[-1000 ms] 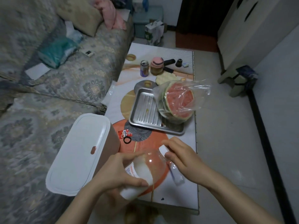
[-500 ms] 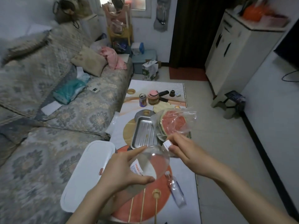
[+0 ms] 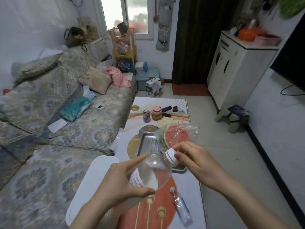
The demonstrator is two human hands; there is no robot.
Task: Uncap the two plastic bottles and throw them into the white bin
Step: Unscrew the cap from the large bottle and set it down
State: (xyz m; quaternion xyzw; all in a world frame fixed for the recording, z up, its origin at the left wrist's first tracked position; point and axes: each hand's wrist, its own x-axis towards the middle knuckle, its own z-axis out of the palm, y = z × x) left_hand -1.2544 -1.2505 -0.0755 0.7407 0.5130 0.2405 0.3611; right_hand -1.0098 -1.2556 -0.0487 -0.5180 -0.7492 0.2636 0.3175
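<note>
Bagged watermelon half (image 3: 177,136) on metal tray (image 3: 146,144), drink can (image 3: 146,115) + pink-lidded jar (image 3: 156,112) behind; sofa (image 3: 66,123) left w/ maybe a remote (image 3: 100,106)

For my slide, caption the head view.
Left hand holds clear plastic bottle; right hand grips its white cap.

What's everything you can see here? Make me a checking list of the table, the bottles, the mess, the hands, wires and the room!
Surface: low table with an orange pattern.
Job's things: big bottle held tilted, white cap on; small bottle lying on the table, capped; white bin beside the table, lid shut.
Clutter: metal tray, bagged watermelon, can, pink-lidded jar.
Grippers: left hand grips the big bottle's body; right hand pinches the cap.
Cables: one wire on the right wall.
Surroundings: sofa, white cabinet, stool.
</note>
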